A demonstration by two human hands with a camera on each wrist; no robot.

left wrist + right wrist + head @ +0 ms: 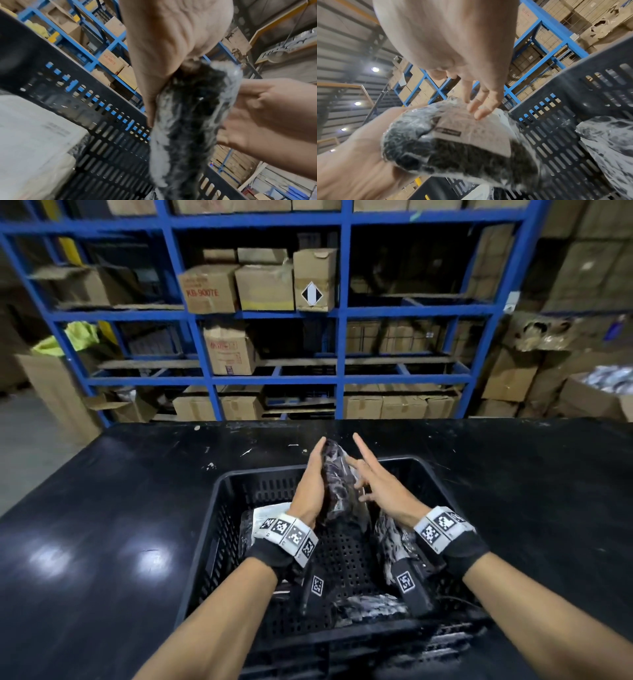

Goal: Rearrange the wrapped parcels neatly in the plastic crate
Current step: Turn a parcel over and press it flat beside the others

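Note:
A black slotted plastic crate (209, 542) stands on the black table. My left hand (310, 484) grips a dark parcel wrapped in clear film (334, 484) and holds it upright above the crate's far half. In the left wrist view the parcel (188, 121) hangs down from my palm (163, 47). My right hand (373, 481) has its fingers spread and straight, and the fingertips (479, 108) touch the parcel's tan label side (462, 132). Inside the crate lie a white-labelled parcel (270, 510) at the left, a dark one (394, 539) at the right and another (370, 607) at the front.
The black table (102, 525) stretches wide to both sides of the crate. Behind it stands blue shelving (342, 313) filled with cardboard boxes (263, 287). More boxes are stacked at the right (510, 378). The crate wall (565, 121) rises just beyond the held parcel.

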